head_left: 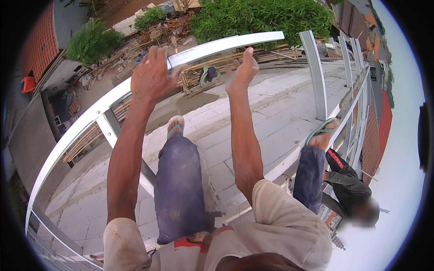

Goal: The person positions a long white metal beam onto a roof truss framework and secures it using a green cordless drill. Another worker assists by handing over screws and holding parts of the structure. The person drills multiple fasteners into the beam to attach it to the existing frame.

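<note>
A long silver metal frame rail point(217, 46) curves across the view in front of me. My left hand point(151, 74) is wrapped over it from above, fingers closed around the rail. My right hand point(243, 70) presses against the same rail a little further right, thumb up, fingers behind the metal. Both arms are stretched forward. Below them are my legs in blue jeans, with a green sandal point(175, 131) on the left foot on a white block wall point(253, 135), and the right foot point(322, 131) on a lower metal rail.
Upright metal studs point(316, 77) stand at the right. A person in dark clothes point(348, 185) crouches below right. Far below lie bamboo poles point(199, 74), rubble, green bushes point(266, 18) and tiled roofs. Another person in a green hat point(209, 74) is on the ground.
</note>
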Tool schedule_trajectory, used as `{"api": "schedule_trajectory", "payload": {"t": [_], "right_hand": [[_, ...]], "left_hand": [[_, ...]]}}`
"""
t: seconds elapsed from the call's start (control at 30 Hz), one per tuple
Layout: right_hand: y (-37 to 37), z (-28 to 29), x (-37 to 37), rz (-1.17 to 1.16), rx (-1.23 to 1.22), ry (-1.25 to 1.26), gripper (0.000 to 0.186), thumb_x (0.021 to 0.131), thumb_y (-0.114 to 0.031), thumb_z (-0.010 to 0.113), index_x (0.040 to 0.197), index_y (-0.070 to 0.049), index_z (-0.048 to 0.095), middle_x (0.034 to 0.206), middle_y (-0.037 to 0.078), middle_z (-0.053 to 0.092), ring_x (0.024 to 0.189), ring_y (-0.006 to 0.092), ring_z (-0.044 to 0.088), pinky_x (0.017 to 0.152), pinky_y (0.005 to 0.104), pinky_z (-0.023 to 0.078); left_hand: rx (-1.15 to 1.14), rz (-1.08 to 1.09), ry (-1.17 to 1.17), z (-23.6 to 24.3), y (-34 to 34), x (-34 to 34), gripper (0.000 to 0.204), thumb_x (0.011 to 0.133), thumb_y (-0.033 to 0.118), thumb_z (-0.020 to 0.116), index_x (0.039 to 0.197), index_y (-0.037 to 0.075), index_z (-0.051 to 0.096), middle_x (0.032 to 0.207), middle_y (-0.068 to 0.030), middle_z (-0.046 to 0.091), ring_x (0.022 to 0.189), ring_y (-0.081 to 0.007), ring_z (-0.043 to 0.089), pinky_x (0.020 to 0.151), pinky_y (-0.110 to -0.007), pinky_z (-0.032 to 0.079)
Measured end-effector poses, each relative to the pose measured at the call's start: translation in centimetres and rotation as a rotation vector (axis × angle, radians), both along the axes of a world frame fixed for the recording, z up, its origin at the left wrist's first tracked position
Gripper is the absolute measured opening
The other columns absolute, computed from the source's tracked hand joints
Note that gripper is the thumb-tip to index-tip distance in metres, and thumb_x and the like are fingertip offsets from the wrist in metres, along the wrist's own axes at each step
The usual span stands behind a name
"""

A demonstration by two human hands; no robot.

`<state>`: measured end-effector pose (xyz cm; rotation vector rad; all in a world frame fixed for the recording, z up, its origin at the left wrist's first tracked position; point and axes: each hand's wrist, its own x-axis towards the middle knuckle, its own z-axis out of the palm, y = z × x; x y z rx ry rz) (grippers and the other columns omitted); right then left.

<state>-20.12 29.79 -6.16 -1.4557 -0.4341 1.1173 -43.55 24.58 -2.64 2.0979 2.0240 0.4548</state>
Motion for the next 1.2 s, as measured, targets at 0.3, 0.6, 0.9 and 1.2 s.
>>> {"api": "schedule_trajectory", "payload": {"t": [0.3, 0.6, 0.9, 1.2], "right_hand": [[0.8, -6.0, -4.2, 0.347, 0.31, 0.925, 0.089, 0.089, -0.06, 0.075, 0.15, -0.006, 0.039, 0.141, 0.012, 0.049, 0.134, 0.03, 0.046, 0.112, 0.0572, 0.039], [0.7, -5.3, -4.4, 0.191, 0.314, 0.896, 0.064, 0.089, -0.046, 0.081, 0.133, -0.01, 0.051, 0.116, 0.006, 0.059, 0.111, 0.0267, 0.059, 0.098, 0.0562, 0.048], [0.6, -5.9, -4.1, 0.082, 0.272, 0.869, 0.054, 0.089, -0.032, 0.085, 0.128, -0.006, 0.057, 0.11, 0.003, 0.065, 0.102, 0.0168, 0.062, 0.086, 0.0352, 0.053], [0.9, -5.6, -4.6, 0.007, 0.285, 0.789, 0.069, 0.082, -0.037, 0.089, 0.132, -0.001, 0.057, 0.121, 0.009, 0.066, 0.114, 0.0199, 0.061, 0.102, 0.0357, 0.046]], "left_hand": [[0.059, -0.003, 0.044, 0.5, -0.1, 0.2, 0.058, 0.089, 0.055, 0.074, 0.115, 0.005, 0.059, 0.109, -0.0133, 0.062, 0.096, -0.0352, 0.069, 0.077, -0.046, 0.057], [0.138, -0.095, 0.207, 1.5, 0.7, 2.7, 0.047, 0.088, 0.035, 0.079, 0.117, 0.004, 0.059, 0.111, -0.0153, 0.06, 0.101, -0.0368, 0.065, 0.085, -0.05, 0.052], [-0.362, -0.209, 0.33, 1.6, 8.3, 9.9, 0.061, 0.08, 0.037, 0.085, 0.115, -0.005, 0.059, 0.098, -0.0266, 0.073, 0.094, -0.0453, 0.072, 0.083, -0.052, 0.057], [-0.708, -0.201, -0.073, 1.4, 11.3, 9.0, 0.045, 0.073, 0.027, 0.08, 0.098, -0.009, 0.072, 0.089, -0.0181, 0.075, 0.08, -0.0247, 0.071, 0.077, -0.038, 0.055]]}}
